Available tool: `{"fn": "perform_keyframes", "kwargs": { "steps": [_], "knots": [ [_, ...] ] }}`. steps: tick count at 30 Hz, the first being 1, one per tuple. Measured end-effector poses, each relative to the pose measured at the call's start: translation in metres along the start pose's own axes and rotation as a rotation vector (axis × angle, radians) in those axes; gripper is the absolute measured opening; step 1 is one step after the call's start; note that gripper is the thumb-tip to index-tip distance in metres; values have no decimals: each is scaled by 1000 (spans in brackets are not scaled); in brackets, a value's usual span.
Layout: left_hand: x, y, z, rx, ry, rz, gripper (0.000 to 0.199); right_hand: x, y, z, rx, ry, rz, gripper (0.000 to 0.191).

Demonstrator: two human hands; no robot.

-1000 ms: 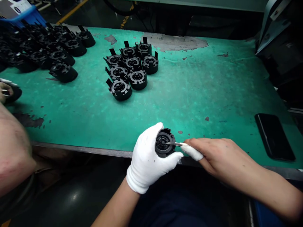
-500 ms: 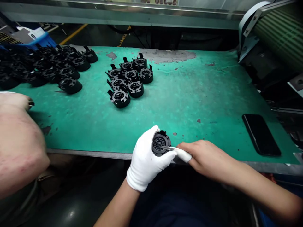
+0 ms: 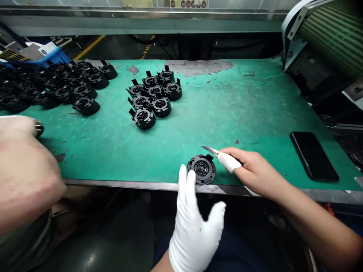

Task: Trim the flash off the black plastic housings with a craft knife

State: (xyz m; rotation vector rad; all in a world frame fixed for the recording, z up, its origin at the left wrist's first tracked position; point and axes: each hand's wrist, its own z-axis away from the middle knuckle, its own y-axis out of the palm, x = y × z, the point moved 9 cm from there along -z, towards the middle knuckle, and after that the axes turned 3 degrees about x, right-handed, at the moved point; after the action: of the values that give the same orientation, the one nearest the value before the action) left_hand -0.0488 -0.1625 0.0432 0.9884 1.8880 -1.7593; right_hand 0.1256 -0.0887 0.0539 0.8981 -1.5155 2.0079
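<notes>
A round black plastic part lies on the green mat at the front edge, its ribbed face up and a tab at its upper right. My left hand, in a white glove, is open just in front of it, fingers apart; whether a fingertip touches the rim I cannot tell. My right hand, bare but for a white cover on the thumb, is closed around a knife. Its thin blade points left, above the part's tabbed side.
Several similar black parts stand grouped mid-table, and many more crowd the left. A black phone lies at right. Another person's arm reaches in from the left. A green roller conveyor rises at the upper right.
My left hand has let go of the black part and drawn back toward me, opening. The part now lies on the mat. The knife has moved up and away from its face.
</notes>
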Motion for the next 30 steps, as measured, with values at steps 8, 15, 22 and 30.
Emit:
{"fn": "perform_keyframes", "kwargs": {
  "steps": [8,15,22,30],
  "knots": [
    [19,2,-56,68,30,127,89,1,8,17,169,-101,406,33],
    [20,5,-58,38,88,80,86,-2,6,14,159,-81,481,32],
    [19,4,-57,42,111,51,86,-2,11,24,225,-118,411,34],
    [18,4,-59,33,132,65,84,-6,19,39,139,-37,256,35]
  ]
}}
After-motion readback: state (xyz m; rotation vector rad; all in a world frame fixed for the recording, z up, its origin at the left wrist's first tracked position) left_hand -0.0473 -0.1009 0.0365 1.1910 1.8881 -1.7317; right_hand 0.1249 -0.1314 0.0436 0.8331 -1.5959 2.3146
